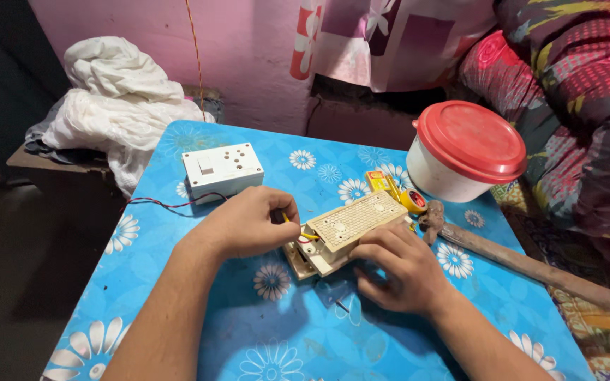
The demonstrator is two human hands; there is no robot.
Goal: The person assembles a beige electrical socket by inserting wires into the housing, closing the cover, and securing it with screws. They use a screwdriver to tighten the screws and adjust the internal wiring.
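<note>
Perforated cream plastic panel point(356, 219), rectangular.

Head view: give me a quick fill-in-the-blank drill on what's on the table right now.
1. The white tub has a ____ lid.
2. The white switch box lies on a ____ flowered table.
3. The right hand steadies the beige board while the ____ hand pinches a yellow wire.

Missing words: red; blue; left
</note>
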